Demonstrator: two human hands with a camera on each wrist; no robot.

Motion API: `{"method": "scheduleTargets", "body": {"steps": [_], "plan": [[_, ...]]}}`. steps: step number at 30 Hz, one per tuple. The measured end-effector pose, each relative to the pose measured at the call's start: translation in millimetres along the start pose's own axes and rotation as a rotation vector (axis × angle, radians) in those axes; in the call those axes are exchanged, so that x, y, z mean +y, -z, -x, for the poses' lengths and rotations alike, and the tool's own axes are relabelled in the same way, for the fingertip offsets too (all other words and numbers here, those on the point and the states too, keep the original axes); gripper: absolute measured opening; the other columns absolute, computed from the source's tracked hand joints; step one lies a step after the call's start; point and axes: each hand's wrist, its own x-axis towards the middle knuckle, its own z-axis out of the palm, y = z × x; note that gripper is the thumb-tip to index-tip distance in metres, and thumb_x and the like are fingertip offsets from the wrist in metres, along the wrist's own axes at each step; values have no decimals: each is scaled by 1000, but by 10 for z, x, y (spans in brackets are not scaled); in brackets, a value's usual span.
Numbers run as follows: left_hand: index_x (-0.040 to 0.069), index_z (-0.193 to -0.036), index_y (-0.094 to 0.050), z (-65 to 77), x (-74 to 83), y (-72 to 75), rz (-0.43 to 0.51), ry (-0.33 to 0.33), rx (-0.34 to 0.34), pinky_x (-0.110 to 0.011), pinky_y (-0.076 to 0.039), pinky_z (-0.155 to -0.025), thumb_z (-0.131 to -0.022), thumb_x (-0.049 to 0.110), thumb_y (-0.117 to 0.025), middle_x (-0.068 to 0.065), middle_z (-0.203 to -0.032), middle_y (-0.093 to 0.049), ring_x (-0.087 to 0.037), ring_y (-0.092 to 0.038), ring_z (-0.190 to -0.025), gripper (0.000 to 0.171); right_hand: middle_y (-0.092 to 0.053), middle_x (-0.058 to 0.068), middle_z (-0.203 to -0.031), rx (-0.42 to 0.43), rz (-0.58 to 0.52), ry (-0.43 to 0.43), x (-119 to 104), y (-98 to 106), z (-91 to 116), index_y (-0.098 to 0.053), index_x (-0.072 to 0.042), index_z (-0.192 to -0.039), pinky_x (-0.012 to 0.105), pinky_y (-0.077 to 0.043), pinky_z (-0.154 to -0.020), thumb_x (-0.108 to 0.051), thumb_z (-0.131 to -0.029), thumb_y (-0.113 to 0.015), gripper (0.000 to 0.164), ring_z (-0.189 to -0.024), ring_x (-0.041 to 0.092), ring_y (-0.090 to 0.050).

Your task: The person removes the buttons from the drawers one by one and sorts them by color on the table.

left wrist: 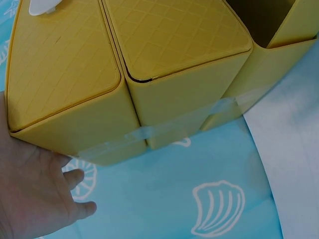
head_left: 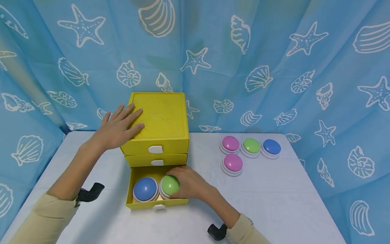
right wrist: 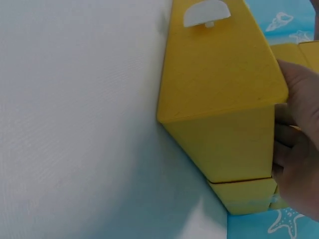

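A yellow three-drawer box (head_left: 161, 117) stands on the table, its bottom drawer (head_left: 173, 202) pulled out and the two upper drawers closed. My left hand (head_left: 117, 130) rests on the left edge of the box top with fingers spread; the left wrist view shows the hand (left wrist: 37, 189) beside the box's end. Inside the bottom drawer a blue push button (head_left: 145, 189) with a white base sits on the left. Right of it, my right hand (head_left: 190, 183) grips a green push button (head_left: 170, 185) from its right side. In the right wrist view the drawer wall hides that button from sight.
To the right on the white table (head_left: 274, 203) are two pink push buttons, one at the back (head_left: 230, 143) and one in front (head_left: 233, 163), plus a green button (head_left: 251, 146) and a blue button (head_left: 271, 147). A blue shell-patterned curtain (head_left: 213, 84) hangs behind.
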Motion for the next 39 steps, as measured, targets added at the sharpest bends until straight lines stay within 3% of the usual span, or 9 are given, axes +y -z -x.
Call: {"method": "scheduleTargets", "body": {"steps": [6,12,27,39], "plan": [[11,-161,-18,-6,-5,-2,-4,0,-5,-67,9,-112,-104,58,-31,-17,-166,-3,-40,8,-150,75,-60,-1,-130,-4,-265,-111,-38,118,68,-61,-14,-135,28,-51,-89,-38,-74,-87,70,-113,14,-54],[11,-161,-18,-7,-7,-1,-1,1,-8,-67,9,-112,-104,58,-31,-17,-166,-3,-40,9,-150,75,-59,-1,-131,57,-369,-156,-50,253,146,-61,-15,-135,34,-51,-92,-38,-74,-88,71,-113,16,-54],[11,-161,-16,-19,-36,-5,-7,-3,-8,-67,9,-112,-104,59,-29,-18,-166,-1,-41,9,-149,75,-59,-7,-134,147,-410,-174,145,657,546,-63,-22,-133,50,-48,-99,-33,-72,-90,67,-124,17,-52],[12,-161,-16,-12,-40,-4,-3,-8,-12,-67,10,-111,-104,58,-30,-17,-166,-2,-41,9,-149,74,-61,-1,-135,228,-282,-277,685,917,1053,-64,-19,-134,53,-49,-97,-40,-71,-90,71,-123,24,-54]]}}
